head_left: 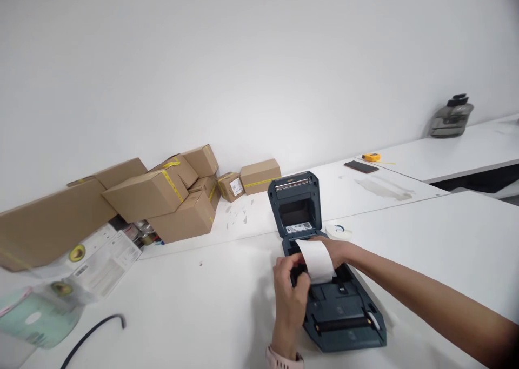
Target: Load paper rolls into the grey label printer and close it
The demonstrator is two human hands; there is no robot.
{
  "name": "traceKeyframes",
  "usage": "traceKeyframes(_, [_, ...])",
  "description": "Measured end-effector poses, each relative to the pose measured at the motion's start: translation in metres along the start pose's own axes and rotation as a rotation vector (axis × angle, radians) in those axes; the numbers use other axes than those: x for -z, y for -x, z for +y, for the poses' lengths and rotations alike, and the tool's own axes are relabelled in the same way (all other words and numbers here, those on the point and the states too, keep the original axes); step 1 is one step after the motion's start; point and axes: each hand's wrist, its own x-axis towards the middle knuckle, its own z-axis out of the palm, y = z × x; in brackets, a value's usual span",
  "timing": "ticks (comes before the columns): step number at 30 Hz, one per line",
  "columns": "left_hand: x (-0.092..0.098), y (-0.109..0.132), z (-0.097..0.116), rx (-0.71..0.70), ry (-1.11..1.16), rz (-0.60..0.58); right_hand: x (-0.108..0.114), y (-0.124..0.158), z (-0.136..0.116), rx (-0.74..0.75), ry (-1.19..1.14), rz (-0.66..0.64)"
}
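A dark blue-grey label printer (340, 307) lies on the white table with its lid (295, 204) raised. White label paper (318, 260) curves up out of its body. My left hand (291, 285) is at the printer's left side, fingers curled near the paper's left edge; whether they pinch it is hard to tell. My right hand (337, 250) reaches in from the right, behind the paper's right side, and its fingertips are hidden by the paper.
Cardboard boxes (184, 217) are piled at the back left, beside plastic-wrapped packages (106, 258). A black cable (91, 331) lies front left. Behind the printer's right side are a white roll (338, 232), a phone (360, 167), a tape measure (371, 157) and a bottle (451, 120).
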Motion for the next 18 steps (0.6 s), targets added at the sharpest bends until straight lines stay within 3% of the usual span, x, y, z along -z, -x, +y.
traceKeyframes(4, [-0.012,0.011,0.011,0.007,-0.17,-0.029,0.011,-0.001,-0.017,-0.032,0.162,-0.082])
traceKeyframes(8, [-0.018,0.023,0.008,-0.067,-0.198,-0.007,0.021,0.0,-0.034,0.002,0.257,-0.131])
traceKeyframes(14, [-0.033,0.064,-0.008,-0.539,-0.203,0.148,0.029,0.002,-0.045,0.049,0.267,-0.15])
traceKeyframes(18, [-0.052,0.09,-0.023,-0.659,-0.182,0.273,0.036,0.011,-0.053,0.09,0.247,-0.102])
